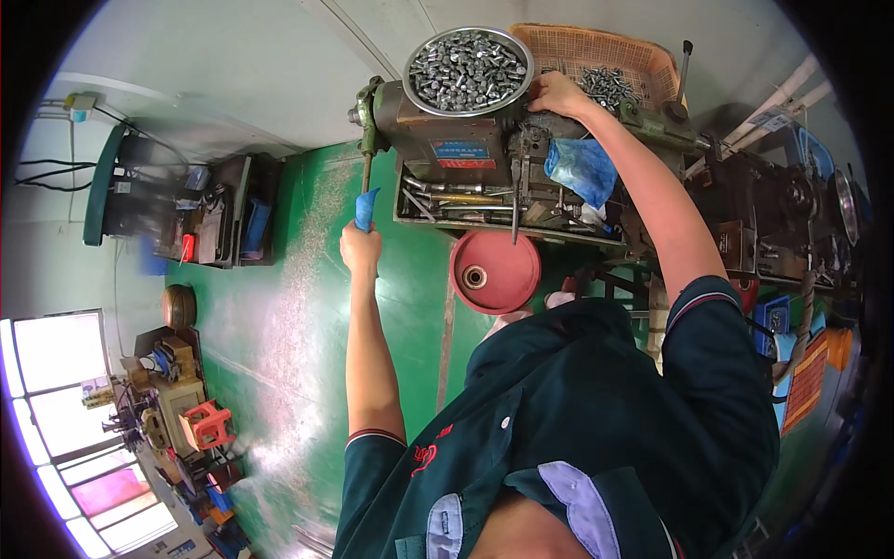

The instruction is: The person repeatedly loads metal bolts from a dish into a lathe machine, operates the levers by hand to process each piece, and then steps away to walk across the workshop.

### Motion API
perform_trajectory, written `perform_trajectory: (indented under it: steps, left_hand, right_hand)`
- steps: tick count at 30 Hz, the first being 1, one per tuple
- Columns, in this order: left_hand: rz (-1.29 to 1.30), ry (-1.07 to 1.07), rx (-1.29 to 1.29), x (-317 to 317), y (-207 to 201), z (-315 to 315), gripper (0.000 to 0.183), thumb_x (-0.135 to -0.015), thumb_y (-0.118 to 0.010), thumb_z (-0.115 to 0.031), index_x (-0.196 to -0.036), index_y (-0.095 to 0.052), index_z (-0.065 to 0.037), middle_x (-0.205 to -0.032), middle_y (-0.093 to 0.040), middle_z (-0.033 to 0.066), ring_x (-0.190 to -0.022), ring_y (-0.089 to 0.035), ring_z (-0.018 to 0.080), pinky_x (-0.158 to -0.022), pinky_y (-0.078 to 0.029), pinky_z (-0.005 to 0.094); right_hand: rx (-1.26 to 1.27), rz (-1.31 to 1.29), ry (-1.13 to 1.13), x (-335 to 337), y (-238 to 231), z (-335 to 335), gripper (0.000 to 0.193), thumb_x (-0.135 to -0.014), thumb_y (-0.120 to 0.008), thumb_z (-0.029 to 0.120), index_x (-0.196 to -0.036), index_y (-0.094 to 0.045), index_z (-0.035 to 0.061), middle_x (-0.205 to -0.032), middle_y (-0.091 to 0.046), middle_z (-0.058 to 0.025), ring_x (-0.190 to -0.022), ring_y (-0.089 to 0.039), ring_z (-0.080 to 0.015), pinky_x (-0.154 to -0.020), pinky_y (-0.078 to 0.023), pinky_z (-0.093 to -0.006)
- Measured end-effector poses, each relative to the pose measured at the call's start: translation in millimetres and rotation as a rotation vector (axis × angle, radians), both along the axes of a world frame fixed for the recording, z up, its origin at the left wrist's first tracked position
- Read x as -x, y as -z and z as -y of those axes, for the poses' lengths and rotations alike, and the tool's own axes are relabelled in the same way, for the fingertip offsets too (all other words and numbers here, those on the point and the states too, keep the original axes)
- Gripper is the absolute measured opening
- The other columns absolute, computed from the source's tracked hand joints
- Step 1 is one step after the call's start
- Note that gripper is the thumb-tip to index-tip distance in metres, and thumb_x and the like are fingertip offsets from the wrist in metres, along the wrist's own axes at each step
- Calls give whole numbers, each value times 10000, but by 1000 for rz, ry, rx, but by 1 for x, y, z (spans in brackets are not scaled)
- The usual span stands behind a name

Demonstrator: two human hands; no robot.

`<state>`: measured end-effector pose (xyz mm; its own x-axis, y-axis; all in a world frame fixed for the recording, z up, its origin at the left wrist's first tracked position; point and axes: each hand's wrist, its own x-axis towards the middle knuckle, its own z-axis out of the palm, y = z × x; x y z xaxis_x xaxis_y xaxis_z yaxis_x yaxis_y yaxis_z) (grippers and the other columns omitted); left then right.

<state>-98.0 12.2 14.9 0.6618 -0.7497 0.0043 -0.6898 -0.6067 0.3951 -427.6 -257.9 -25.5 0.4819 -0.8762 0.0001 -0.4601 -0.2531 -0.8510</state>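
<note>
My left hand (360,247) is wrapped round the lower end of a metal lever (368,172), where a blue wrapping (366,210) covers it. That lever hangs from the left end of a green-brown bench machine (410,130). My right hand (557,95) reaches to the machine's working end, just right of a round metal bowl (470,70) heaped with small metal parts. Its fingers are pinched together, and what they hold is too small and hidden to make out. Beyond the right hand, an orange plastic basket (596,42) contains more small metal pieces (607,86).
A blue cloth (582,170) hangs over the machine's front below my right forearm. Under the machine, a tray (503,222) holds several hand tools. A round red stool (495,272) stands in front. Another machine (223,210) is at the left, with a red plastic stool (208,425) farther down.
</note>
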Motion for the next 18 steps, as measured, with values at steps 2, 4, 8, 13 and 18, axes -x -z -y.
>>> perform_trajectory:
  steps: [2, 4, 8, 13, 18]
  left_hand:
    - [-7, 4, 2, -2, 2, -1, 158, -663, -539, -159, -786, -588, -74, -736, -583, 166, -722, -558, 331, -635, -431, 400]
    - [-13, 8, 7, -5, 5, -2, 164, -662, -542, -162, -793, -589, -74, -736, -583, 165, -722, -558, 330, -635, -430, 399]
    - [31, 28, -7, -12, 9, -1, 174, -661, -551, -173, -799, -593, -76, -739, -584, 168, -722, -561, 330, -636, -436, 401]
    - [128, 68, -89, -48, 7, 2, 157, -662, -550, -174, -778, -605, -83, -744, -586, 168, -724, -566, 327, -639, -444, 397]
    - [150, 83, -173, -103, 13, 6, 146, -661, -535, -153, -778, -616, -117, -763, -592, 154, -751, -571, 300, -656, -445, 377]
  right_hand:
    - [36, -39, 29, -6, -3, -5, 252, -544, -655, 144, -775, -622, 47, -741, -609, -90, -716, -575, -207, -676, -431, -286]
    - [33, -52, 29, -9, -11, -11, 243, -545, -655, 139, -771, -626, 54, -751, -611, -86, -723, -576, -206, -679, -432, -288]
    - [33, -56, 38, -7, -17, -16, 225, -547, -656, 126, -763, -634, 68, -771, -613, -79, -733, -577, -205, -686, -434, -289]
    - [54, -92, 52, -6, -14, -14, 228, -542, -664, 128, -759, -633, 63, -765, -613, -81, -729, -580, -205, -685, -436, -285]
    - [218, -257, -6, 0, -51, -16, 193, -593, -642, 193, -727, -623, 54, -710, -603, -96, -680, -575, -220, -653, -435, -308]
